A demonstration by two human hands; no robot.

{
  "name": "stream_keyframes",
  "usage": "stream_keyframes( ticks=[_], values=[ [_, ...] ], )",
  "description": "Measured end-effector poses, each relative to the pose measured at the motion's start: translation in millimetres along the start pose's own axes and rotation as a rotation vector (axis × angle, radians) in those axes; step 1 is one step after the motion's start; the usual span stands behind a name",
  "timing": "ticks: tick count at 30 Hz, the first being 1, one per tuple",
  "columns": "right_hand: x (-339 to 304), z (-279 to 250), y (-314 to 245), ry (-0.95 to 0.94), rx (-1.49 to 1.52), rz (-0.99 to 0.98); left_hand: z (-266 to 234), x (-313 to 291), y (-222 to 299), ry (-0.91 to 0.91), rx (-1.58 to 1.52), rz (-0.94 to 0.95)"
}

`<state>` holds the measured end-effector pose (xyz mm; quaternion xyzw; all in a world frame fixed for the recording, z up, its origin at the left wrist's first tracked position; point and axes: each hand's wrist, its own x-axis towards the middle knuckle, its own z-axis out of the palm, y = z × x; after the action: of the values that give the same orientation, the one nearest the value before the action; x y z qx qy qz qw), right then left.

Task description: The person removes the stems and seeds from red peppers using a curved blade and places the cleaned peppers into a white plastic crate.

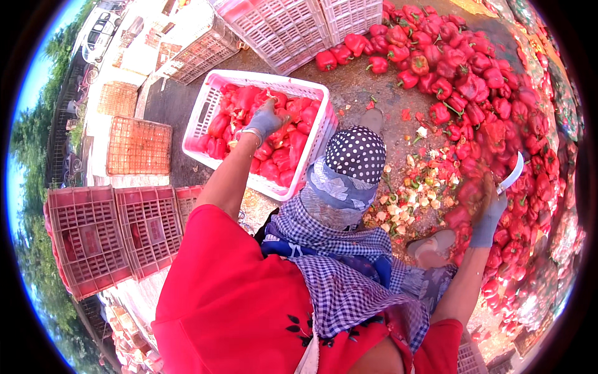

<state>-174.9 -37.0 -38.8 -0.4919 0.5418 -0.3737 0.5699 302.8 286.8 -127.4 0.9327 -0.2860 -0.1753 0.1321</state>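
Observation:
My left hand [265, 118], in a grey glove with a bangle at the wrist, reaches out over a white plastic crate [202, 112] filled with red bell peppers [293, 146]. Its fingers lie spread on the top peppers, and I see nothing gripped in them. My right hand [489, 212], also gloved, is closed around a small knife with a white curved blade [512, 174]. It rests against the big heap of red peppers [486, 81] on the ground to my right. A dotted cap and a checked scarf hide part of the ground between my hands.
Pepper cores, seeds and scraps [414, 187] litter the ground in front of me. Red crates [118, 234] stand stacked at my left, an orange one [138, 146] beyond them. More white crates [280, 28] lie at the top. My shoe [430, 246] is by the heap.

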Motion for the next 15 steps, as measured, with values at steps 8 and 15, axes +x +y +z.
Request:
stream_keyframes(
  ticks=[8, 15],
  values=[
    [9.2, 3.6, 6.8, -0.026, -0.045, -0.045, 27.0, -30.4, 9.3, 0.031, 0.057, -0.105],
    [6.9, 24.1, -6.1, 0.0, -0.057, -0.001, 67.3, -13.5, -6.4, 0.086, 0.151, -0.013]
  ],
)
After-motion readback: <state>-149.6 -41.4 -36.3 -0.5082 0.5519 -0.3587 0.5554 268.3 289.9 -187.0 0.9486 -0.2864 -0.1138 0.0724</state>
